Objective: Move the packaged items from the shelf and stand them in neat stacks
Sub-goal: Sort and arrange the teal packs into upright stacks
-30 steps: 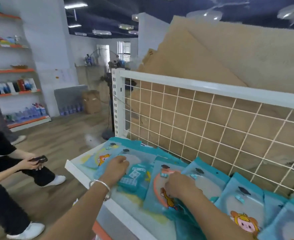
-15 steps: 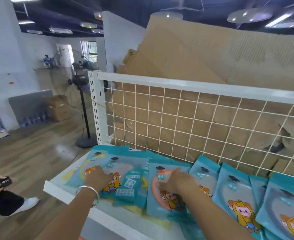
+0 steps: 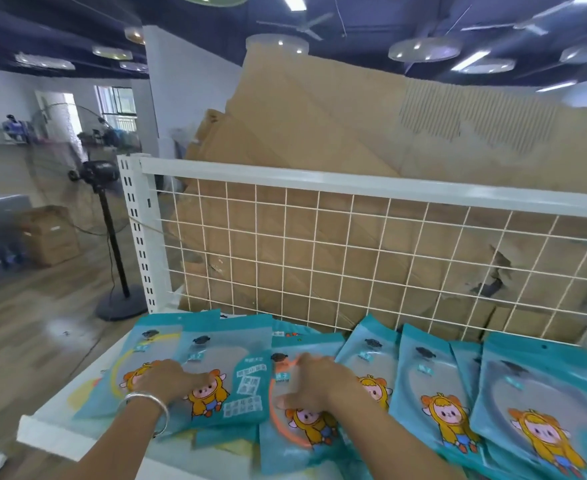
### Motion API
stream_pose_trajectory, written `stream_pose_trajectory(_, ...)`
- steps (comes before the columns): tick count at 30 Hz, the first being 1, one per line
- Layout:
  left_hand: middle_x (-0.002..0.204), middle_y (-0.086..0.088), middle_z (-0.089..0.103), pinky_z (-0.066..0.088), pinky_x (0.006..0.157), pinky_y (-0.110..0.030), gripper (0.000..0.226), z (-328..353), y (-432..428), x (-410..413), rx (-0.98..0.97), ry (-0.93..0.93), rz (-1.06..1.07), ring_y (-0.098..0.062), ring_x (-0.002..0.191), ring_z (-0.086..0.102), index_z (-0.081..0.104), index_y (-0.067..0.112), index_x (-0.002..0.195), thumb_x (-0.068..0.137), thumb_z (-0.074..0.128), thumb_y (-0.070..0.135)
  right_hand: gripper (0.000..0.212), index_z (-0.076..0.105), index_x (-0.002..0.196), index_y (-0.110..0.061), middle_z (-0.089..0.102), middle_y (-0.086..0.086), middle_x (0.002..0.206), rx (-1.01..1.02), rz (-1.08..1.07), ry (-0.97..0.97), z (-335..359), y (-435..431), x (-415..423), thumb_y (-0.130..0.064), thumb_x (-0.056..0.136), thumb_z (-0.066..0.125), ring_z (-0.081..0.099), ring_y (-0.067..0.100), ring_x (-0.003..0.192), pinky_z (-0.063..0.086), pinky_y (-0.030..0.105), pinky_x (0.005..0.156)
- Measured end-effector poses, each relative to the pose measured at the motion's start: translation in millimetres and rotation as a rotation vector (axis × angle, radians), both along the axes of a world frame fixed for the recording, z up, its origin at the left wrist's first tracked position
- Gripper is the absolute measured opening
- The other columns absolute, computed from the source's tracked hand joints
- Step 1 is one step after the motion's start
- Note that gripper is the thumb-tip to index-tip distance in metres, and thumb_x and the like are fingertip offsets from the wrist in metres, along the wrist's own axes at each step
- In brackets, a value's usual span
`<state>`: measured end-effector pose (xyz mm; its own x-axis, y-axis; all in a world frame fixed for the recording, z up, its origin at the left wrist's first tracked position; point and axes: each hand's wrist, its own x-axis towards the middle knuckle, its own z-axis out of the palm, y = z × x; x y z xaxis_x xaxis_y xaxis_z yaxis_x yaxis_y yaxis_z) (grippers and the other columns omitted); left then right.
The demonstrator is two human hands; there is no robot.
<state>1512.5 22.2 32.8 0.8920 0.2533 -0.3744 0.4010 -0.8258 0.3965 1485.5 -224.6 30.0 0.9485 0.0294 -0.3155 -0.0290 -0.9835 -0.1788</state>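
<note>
Lying flat on the shelf (image 3: 77, 441), long axes running away toward the grid (image 3: 319, 254), the left packet (image 3: 229, 372) is covered by the left hand (image 3: 167, 379) and the orange-ringed packet (image 3: 302, 427) by the right hand (image 3: 314, 382), fingers (image 3: 195, 381) spread flat, nothing gripped.

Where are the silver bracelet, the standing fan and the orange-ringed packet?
silver bracelet (image 3: 148, 400): head view, the band on the wrist.
standing fan (image 3: 99, 171): head view, its black motor housing.
orange-ringed packet (image 3: 307, 422): head view, its cartoon figure.
</note>
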Motion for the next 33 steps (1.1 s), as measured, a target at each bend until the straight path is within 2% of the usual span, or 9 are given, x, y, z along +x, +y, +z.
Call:
stream_pose_trajectory(4, 0.099, -0.008, 0.059, 0.047, 0.08, -0.031, 0.051, -5.3, -4.6, 0.9, -0.309, -0.008, 0.053, -0.024, 0.092, 0.056, 0.052, 0.007, 0.093, 0.073, 0.074, 0.049, 0.07, 0.034, 0.133, -0.023, 0.049, 0.014, 0.127, 0.031, 0.013, -0.053, -3.1, 3.3, -8.2, -0.055, 0.076, 0.058, 0.051, 0.033, 0.116, 0.045, 0.044, 0.094)
stream_pose_trajectory(9, 0.087, -0.022, 0.066, 0.053, 0.066, -0.036, 0.044, -4.3, 4.5, 2.3, -0.53, -0.052, 0.245, -0.032, 0.076, 0.062, 0.059, -0.009, 0.104, 0.073, 0.077, 0.018, 0.07, 0.03, 0.136, -0.026, 0.046, 0.012, 0.13, 0.009, 0.037, -0.065, -4.2, 4.8, -11.4, -0.055, 0.078, 0.057, 0.046, 0.031, 0.121, 0.042, 0.045, 0.095)
stream_pose_trajectory(11, 0.092, -0.024, 0.065, 0.056, 0.073, -0.044, 0.05, -6.7, 9.2, 3.8, -0.646, -0.038, 0.312, -0.036, 0.08, 0.064, 0.054, -0.006, 0.104, 0.069, 0.08, 0.02, 0.068, 0.031, 0.133, -0.025, 0.049, 0.013, 0.127, -0.018, 0.071, -0.078, -5.1, 7.2, -11.2, -0.056, 0.079, 0.055, 0.048, 0.031, 0.119, 0.044, 0.044, 0.092)
stream_pose_trajectory(14, 0.086, -0.021, 0.068, 0.055, 0.059, -0.039, 0.048, -2.9, 10.0, -3.7, -0.849, -0.047, 0.359, -0.035, 0.075, 0.067, 0.052, 0.001, 0.102, 0.07, 0.081, 0.019, 0.066, 0.032, 0.132, -0.022, 0.051, 0.014, 0.124, -0.045, 0.115, -0.119, -7.3, 16.7, -11.1, -0.054, 0.079, 0.055, 0.048, 0.034, 0.115, 0.044, 0.043, 0.092)
stream_pose_trajectory(19, 0.087, -0.026, 0.072, 0.054, 0.081, -0.053, 0.028, -3.0, 27.5, -16.0, -1.01, 0.009, 0.348, -0.039, 0.087, 0.068, 0.062, 0.001, 0.1, 0.076, 0.074, 0.01, 0.066, 0.038, 0.13, -0.023, 0.054, 0.009, 0.124, 0.018, 0.094, -0.097, -0.7, 27.0, -7.0, -0.057, 0.077, 0.057, 0.05, 0.031, 0.116, 0.041, 0.039, 0.095)
stream_pose_trajectory(24, 0.101, -0.026, 0.069, 0.042, 0.102, -0.051, 0.03, -11.7, 59.8, -21.6, -1.064, 0.018, 0.418, -0.04, 0.104, 0.062, 0.059, 0.001, 0.099, 0.077, 0.073, 0.013, 0.044, 0.054, 0.126, -0.025, 0.06, 0.003, 0.117, -0.141, 0.026, -0.005, 21.8, 3.8, 12.2, -0.039, 0.084, 0.055, 0.056, 0.022, 0.11, 0.046, 0.034, 0.087)
stream_pose_trajectory(26, 0.114, -0.023, 0.065, 0.043, 0.102, -0.049, 0.043, -16.2, 68.7, -20.4, -1.032, 0.04, 0.386, -0.038, 0.112, 0.058, 0.059, 0.001, 0.105, 0.07, 0.08, 0.015, 0.04, 0.053, 0.126, -0.027, 0.061, 0.005, 0.113, -0.208, 0.089, 0.068, 29.3, 0.0, 15.0, -0.042, 0.089, 0.048, 0.058, 0.022, 0.107, 0.046, 0.033, 0.086)
stream_pose_trajectory(30, 0.104, -0.029, 0.067, 0.051, 0.082, -0.049, 0.026, -13.2, 68.8, -24.4, -1.019, 0.069, 0.361, -0.041, 0.098, 0.063, 0.055, -0.005, 0.106, 0.083, 0.064, 0.003, 0.053, 0.047, 0.134, -0.029, 0.06, 0.006, 0.115, -0.184, 0.103, 0.202, 24.4, 4.7, 20.7, -0.046, 0.084, 0.057, 0.053, 0.02, 0.088, 0.046, 0.034, 0.086)
stream_pose_trajectory(33, 0.106, -0.028, 0.067, 0.047, 0.092, -0.055, 0.034, -16.3, 71.2, -26.6, -1.05, 0.072, 0.328, -0.044, 0.102, 0.062, 0.054, -0.005, 0.111, 0.08, 0.066, 0.0, 0.057, 0.05, 0.131, -0.025, 0.059, 0.004, 0.12, -0.05, 0.024, 0.246, 21.1, 1.2, 26.7, -0.046, 0.08, 0.065, 0.054, 0.018, 0.09, 0.047, 0.03, 0.083)
